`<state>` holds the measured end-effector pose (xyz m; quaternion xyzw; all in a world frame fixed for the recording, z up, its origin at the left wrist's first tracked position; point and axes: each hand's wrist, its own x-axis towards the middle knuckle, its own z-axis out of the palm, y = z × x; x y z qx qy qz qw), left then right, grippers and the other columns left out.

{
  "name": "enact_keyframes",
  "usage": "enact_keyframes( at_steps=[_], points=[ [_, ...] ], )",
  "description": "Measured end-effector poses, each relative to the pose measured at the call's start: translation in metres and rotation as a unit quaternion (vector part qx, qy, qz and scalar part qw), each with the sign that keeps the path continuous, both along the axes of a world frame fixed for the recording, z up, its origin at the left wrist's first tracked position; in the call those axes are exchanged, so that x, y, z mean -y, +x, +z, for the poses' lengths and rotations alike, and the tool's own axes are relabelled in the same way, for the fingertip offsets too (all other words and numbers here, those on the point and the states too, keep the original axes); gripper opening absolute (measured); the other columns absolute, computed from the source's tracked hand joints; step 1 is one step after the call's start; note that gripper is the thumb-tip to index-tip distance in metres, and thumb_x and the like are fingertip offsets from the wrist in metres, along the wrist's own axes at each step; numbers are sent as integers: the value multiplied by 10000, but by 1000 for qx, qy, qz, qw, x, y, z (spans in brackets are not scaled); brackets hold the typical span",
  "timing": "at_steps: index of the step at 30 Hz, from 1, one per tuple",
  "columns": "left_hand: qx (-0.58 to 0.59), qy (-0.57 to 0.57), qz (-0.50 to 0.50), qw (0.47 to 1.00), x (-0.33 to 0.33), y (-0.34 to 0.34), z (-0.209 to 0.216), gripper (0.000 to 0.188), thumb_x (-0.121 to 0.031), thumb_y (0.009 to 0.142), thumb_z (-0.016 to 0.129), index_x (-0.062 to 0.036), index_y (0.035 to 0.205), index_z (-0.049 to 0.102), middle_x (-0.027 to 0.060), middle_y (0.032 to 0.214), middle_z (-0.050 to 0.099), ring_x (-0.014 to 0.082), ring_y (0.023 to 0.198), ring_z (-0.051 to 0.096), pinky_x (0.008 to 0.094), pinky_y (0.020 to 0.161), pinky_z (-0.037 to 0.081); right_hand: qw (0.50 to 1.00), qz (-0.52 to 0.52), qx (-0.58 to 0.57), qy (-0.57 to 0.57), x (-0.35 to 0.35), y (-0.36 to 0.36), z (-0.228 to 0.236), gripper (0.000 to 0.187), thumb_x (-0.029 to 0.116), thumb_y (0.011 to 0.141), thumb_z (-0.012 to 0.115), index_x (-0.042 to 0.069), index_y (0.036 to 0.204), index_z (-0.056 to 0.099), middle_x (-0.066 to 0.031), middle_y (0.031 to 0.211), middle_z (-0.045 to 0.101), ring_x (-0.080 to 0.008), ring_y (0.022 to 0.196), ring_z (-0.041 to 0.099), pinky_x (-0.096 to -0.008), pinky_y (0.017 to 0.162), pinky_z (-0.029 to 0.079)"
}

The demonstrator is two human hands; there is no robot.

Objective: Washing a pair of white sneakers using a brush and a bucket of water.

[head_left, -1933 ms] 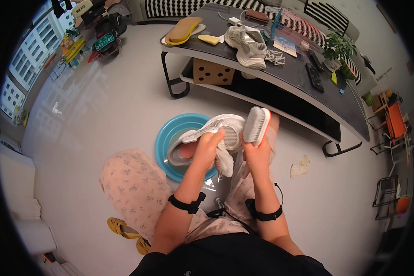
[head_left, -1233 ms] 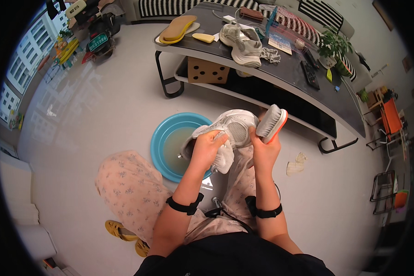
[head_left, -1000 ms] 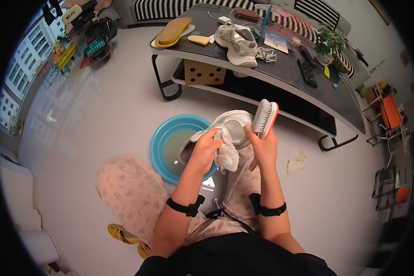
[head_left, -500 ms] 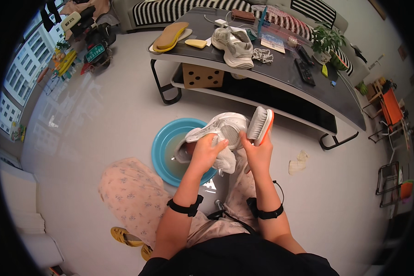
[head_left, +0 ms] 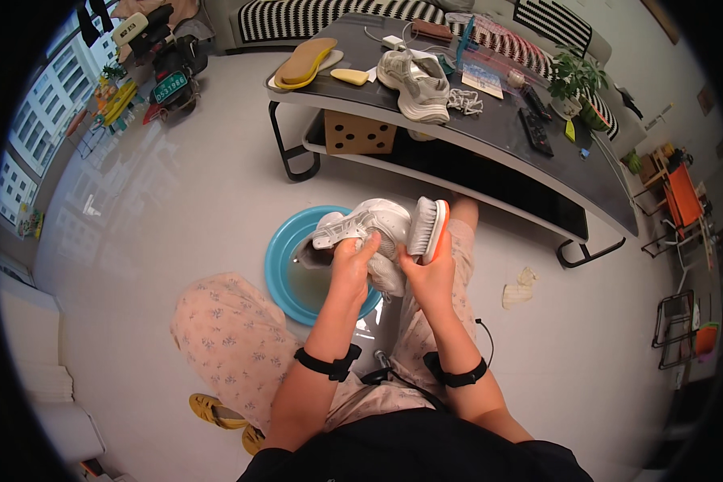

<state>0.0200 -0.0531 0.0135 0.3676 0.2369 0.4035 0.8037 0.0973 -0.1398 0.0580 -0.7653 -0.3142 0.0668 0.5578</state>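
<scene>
White mesh sneaker (head_left: 391,214): left hand (head_left: 350,265), fingers clamping it over round blue basin (head_left: 275,277), likely for drips.
Orange-white brush (head_left: 435,230): right hand (head_left: 430,281), fingers clamping it.

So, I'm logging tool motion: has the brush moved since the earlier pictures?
Yes: the brush, held in the right hand, has shifted left, closer to the blue basin.

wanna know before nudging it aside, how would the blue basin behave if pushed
The blue basin is probably heavier than an empty one, since it holds cloudy water. On the smooth, shiny floor, it would likely slide rather than tip, given its broad, round shape. A sharp shove might slosh the water, as the top is open.
</scene>
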Motion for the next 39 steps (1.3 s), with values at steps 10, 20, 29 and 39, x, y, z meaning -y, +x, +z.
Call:
enact_keyframes(
  at_steps=[10, 20, 29, 39],
  points=[
    [-23, 8, -8, 1000, -6, -4, 7, 276, -145, 841, 594, 34, 1047, 553, 87, 969, 605, 155, 863, 579, 260, 768, 444, 998, 46, -31, 15, 5, 2, -4, 397, 180, 695, 716, 30, 927, 431, -98, 772, 609, -170, 696, 603, -292, 645, 473],
    [-68, 43, -54, 995, -5, -6, 12, 211, -47, 797, 615, 32, 992, 589, 70, 909, 624, 119, 792, 591, 247, 706, 471, 990, 55, -101, 77, 8, 16, -15, 417, 144, 700, 713, 1, 1004, 466, -81, 833, 580, -161, 733, 569, -286, 674, 465],
    [-100, 80, -78, 989, -3, -7, 24, 274, -39, 773, 639, 29, 1027, 564, 73, 940, 608, 126, 823, 578, 256, 730, 467, 988, 87, -126, 35, 7, 20, -9, 523, 154, 665, 760, -14, 1070, 475, -101, 932, 565, -164, 846, 560, -282, 729, 454],
    [-4, -22, -122, 992, -8, -9, 11, 174, -52, 813, 500, 57, 943, 536, 62, 859, 575, 129, 748, 549, 256, 659, 432, 979, 149, 139, 0, 1, 36, 10, 746, 193, 731, 693, 117, 1360, 299, -117, 1200, 446, -254, 868, 579, -325, 720, 467]
  ],
)
